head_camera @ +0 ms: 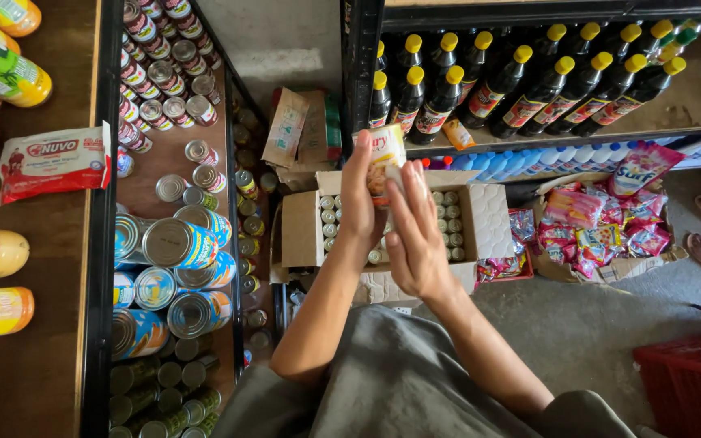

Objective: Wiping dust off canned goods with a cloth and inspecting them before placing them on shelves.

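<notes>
My left hand point(360, 199) is wrapped around a small can point(386, 156) with a cream and orange label, held up in front of me. My right hand point(417, 235) rests against the can's lower right side, fingers spread over it. Below both hands sits an open cardboard box point(490, 219) on the floor, filled with several small cans seen from the top.
Shelves on the left hold stacked cans point(178, 243), small tins and bottles. A shelf at the back right carries dark bottles with yellow caps point(521, 85). A box of pink sachets point(602, 227) lies on the floor right; a red crate point(691, 381) stands at the bottom right.
</notes>
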